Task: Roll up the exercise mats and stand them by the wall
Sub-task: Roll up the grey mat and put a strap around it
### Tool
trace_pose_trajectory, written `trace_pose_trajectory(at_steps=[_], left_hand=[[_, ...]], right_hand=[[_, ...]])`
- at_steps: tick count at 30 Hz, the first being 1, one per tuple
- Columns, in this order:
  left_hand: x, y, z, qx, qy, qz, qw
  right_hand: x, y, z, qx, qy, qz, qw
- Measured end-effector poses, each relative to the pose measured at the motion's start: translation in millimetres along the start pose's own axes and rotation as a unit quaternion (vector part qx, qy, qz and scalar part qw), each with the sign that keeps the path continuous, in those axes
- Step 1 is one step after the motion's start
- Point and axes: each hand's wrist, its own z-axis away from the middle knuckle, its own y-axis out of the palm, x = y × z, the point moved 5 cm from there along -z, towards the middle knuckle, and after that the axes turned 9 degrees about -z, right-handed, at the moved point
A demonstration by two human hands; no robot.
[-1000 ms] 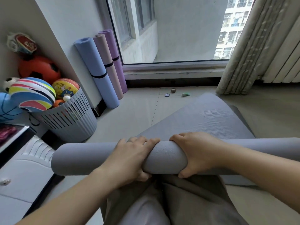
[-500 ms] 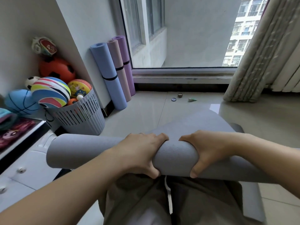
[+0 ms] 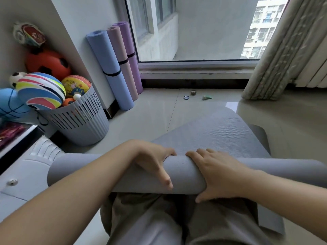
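You're gripping the part-rolled grey mat [image 3: 184,174] across your lap, left hand [image 3: 152,165] and right hand [image 3: 217,174] curled round its middle, loose end lying on the floor [image 3: 150,117]; likely light, soft, springy foam, so mid-roll grip is suiting it.

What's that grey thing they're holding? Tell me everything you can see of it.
It is a grey exercise mat, matt and foam-like, with a fine ribbed texture. The near part is wound into a thick roll lying crosswise above the person's lap; the rest lies flat on the tiled floor, reaching toward the window, its far corners rounded. The left hand and right hand grip the roll side by side at its middle, fingers over the top, thumbs on the near side.
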Motion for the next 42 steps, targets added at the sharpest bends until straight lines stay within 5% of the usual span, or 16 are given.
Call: trace_pose_trajectory(at_steps=[3, 7, 12, 26, 31, 35, 42], left_hand=[[-5, 3, 4, -0.126, 0.000, -0.053, 0.991], [-16, 21, 14, -0.305, -0.055, -0.256, 0.916], [-2, -33, 31, -0.390, -0.055, -0.275, 0.877], [-33, 38, 39, -0.286, 0.004, -0.200, 0.937], [-14, 34, 28, -0.193, 0.030, -0.056, 0.979], [-1, 20, 20, -0.109, 0.024, 0.007, 0.994], [-20, 38, 17, -0.275, -0.055, -0.243, 0.929]], right_hand=[[-15, -5, -14, 0.014, 0.022, -0.069, 0.997], [-29, -13, -32, 0.085, 0.027, -0.161, 0.983], [-34, -60, -43, -0.019, -0.005, -0.147, 0.989], [-15, -7, -3, 0.148, -0.018, -0.185, 0.971], [0, -6, 7, 0.050, -0.039, 0.017, 0.998], [7, 3, -3, 0.024, -0.032, 0.006, 0.999], [-17, -9, -38, 0.138, 0.024, -0.161, 0.977]])
